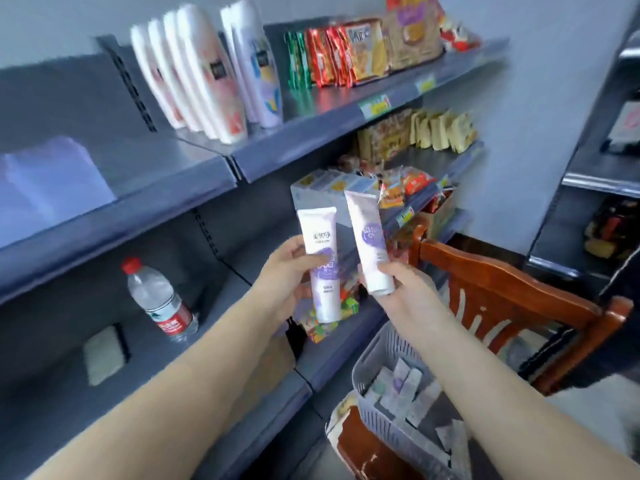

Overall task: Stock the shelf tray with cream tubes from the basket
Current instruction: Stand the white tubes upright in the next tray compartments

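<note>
My left hand (282,271) grips a white and purple cream tube (320,265) upright, cap end down, in front of the grey shelves. Just to its right, my right hand (398,285) holds a second cream tube (369,237) by its white cap, tilted slightly left. Below my right forearm stands the grey slatted basket (377,403) on a chair seat, with several more tubes (401,386) lying inside. A pale translucent tray (52,181) sits on the upper-left shelf, blurred.
A water bottle (159,299) with a red cap stands on the lower left shelf beside a small pale pad (104,355). White bottles (204,74) and snack packs (349,50) fill the top shelf. A brown wooden chair (502,299) is at right, another rack (606,168) beyond.
</note>
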### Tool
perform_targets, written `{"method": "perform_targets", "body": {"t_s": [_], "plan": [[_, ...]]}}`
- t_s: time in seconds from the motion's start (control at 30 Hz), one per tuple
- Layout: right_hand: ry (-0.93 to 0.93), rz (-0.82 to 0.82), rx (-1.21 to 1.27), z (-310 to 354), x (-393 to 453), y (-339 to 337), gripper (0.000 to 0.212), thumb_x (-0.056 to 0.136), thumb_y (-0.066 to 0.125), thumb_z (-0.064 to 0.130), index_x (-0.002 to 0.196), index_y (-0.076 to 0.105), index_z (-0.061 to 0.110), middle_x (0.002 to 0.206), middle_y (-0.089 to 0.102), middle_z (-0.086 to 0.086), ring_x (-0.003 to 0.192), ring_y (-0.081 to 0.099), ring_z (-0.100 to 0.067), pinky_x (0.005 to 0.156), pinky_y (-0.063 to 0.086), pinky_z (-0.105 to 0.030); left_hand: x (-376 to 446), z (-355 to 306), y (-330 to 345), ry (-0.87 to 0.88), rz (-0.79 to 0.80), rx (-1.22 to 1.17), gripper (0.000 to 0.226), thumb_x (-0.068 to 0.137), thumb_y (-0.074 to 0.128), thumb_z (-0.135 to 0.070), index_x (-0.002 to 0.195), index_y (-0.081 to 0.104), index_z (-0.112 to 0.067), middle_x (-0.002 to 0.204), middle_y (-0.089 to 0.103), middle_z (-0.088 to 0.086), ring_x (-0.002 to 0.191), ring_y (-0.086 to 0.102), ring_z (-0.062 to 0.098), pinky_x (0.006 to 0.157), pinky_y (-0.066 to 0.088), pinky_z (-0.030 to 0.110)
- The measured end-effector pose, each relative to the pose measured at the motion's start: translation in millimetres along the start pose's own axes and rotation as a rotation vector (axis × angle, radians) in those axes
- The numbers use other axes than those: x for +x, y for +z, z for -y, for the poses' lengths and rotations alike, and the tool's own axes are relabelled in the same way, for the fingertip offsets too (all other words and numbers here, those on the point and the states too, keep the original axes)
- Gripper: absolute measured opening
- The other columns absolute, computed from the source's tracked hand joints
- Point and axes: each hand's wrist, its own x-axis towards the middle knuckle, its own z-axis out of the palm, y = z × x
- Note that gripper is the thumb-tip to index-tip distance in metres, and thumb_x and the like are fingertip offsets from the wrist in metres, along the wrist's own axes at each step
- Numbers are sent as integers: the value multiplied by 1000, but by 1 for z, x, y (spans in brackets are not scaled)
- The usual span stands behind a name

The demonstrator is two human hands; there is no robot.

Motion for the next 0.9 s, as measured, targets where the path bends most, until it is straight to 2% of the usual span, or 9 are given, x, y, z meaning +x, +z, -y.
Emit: {"method": "perform_targets", "body": {"t_s": [0.07,0.2,0.3,0.4,0.47,0.53,0.63,0.8,0.9], "plan": [[-31,147,-40,16,-4,32,14,91,48,3,96,61,1,92,64,-2,88,60,-11,81,46,-16,-11,-34,-14,81,-35,27,28,82,59,6,105,57,-11,88,65,6,75,64,21,63,55,32],[-55,430,36,45,-17,107,23,89,42,-4,93,63,4,89,66,-12,88,62,-22,85,48,-31,-45,-101,-48,222,-117,57,32,81,60,7,106,57,-13,98,65,8,88,64,26,77,54,42],[-109,568,70,63,-26,142,25,88,39,-8,86,61,3,79,68,-9,74,67,-16,79,55,-31,-65,-135,-56,283,-110,103,34,83,59,5,113,54,-10,100,67,8,87,65,25,75,56,39],[-134,728,60,74,-35,191,25,87,41,-8,97,61,4,100,67,-14,93,64,-23,90,51,-34,-93,-177,-80,385,-188,146,31,83,58,5,110,55,-11,98,69,6,83,66,22,63,57,31],[-168,773,22,78,-40,222,27,86,45,-8,105,60,4,112,61,-17,104,59,-28,98,46,-40,-112,-203,-100,448,-252,196,29,83,58,5,106,57,-14,95,69,5,88,65,26,71,56,38],[-187,844,-3,82,-45,250,25,86,47,-7,104,60,5,105,64,-14,93,65,-24,86,53,-35,-128,-226,-119,491,-312,246,31,84,59,5,106,58,-16,98,68,6,95,64,32,84,53,46],[-208,927,-76,83,-51,285,21,86,51,-6,97,61,9,90,67,-7,75,70,-16,72,58,-29,-147,-249,-148,509,-409,276,32,84,59,4,108,56,-16,101,67,7,99,64,35,85,52,49],[-208,1053,-212,71,-53,340,20,86,54,-5,99,58,11,89,64,-7,83,66,-23,65,58,-29,-168,-269,-191,521,-530,291,32,85,59,3,109,55,-17,103,64,9,99,63,36,83,52,46],[-189,1089,-263,60,-57,369,22,85,55,-7,96,56,11,89,63,-8,86,64,-26,69,55,-35,-178,-276,-213,531,-569,293,32,85,57,4,108,55,-18,101,64,9,99,62,36,88,50,49]]}}
